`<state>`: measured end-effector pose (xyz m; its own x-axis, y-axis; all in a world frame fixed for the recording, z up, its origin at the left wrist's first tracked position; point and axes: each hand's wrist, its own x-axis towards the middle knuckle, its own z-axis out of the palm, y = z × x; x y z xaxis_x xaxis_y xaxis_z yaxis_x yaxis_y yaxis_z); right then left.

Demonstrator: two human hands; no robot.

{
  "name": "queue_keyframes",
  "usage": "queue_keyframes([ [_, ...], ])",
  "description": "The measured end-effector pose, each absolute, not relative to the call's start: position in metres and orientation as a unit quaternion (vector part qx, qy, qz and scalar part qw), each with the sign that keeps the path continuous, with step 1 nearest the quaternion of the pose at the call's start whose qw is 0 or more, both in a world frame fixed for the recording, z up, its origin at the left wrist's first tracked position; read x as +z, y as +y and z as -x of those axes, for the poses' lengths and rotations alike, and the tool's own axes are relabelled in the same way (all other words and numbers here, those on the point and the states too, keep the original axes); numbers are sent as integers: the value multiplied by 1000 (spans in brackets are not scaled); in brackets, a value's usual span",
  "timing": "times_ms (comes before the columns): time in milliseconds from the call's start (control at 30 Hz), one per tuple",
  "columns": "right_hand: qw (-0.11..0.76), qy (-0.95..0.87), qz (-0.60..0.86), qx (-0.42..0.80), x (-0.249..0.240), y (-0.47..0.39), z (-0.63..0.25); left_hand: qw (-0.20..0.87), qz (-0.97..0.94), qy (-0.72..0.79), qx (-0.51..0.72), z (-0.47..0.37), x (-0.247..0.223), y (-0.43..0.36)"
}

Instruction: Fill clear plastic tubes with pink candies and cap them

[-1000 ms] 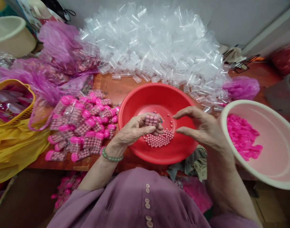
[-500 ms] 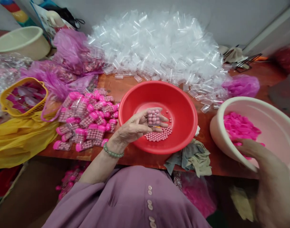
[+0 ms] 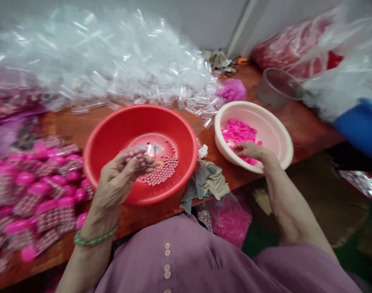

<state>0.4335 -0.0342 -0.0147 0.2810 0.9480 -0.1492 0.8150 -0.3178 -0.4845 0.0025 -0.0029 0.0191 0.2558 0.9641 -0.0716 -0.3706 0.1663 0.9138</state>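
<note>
My left hand [image 3: 117, 173] is closed around a small clear container packed with pink beads [image 3: 133, 154], held over the left part of a red basin [image 3: 96, 142]. Loose pink beads [image 3: 161, 173] lie on the bottom of that basin. My right hand [image 3: 249, 150] reaches into a pale basin [image 3: 280, 148], its fingers down among bright pink caps [image 3: 239, 132]. The fingertips are blurred and partly lost among the caps, so their grip does not show. Filled containers with pink caps [image 3: 45, 199] are heaped on the table left of my left hand.
A large pile of clear empty containers [image 3: 112, 61] runs along the wall. Grey-green rags [image 3: 210, 181] hang at the table edge between the basins. Behind the pale basin are a grey tub [image 3: 279, 87] and a purple bag [image 3: 233, 90]. A blue object [image 3: 361, 128] stands far right.
The view has swung to the right. My left hand has turned the filled container and moved toward the red basin's left side. My right hand stays in the pale basin, farther in among the caps.
</note>
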Motion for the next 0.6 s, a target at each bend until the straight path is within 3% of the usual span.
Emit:
queue_keyframes([
  [133, 189, -479, 807, 289, -4, -38, -453, 677, -417, 366, 484, -7, 17, -2],
  [300, 471, -388, 728, 312, 20, -47, -443, 693, -432, 378, 436, -23, 22, -10],
  [400, 561, -398, 643, 337, 29, -47, -403, 720, -441, 372, 385, -39, 24, -13],
  [600, 647, -399, 493, 423, 24, -32, -282, 716, -438, 383, 386, -59, 21, -15],
])
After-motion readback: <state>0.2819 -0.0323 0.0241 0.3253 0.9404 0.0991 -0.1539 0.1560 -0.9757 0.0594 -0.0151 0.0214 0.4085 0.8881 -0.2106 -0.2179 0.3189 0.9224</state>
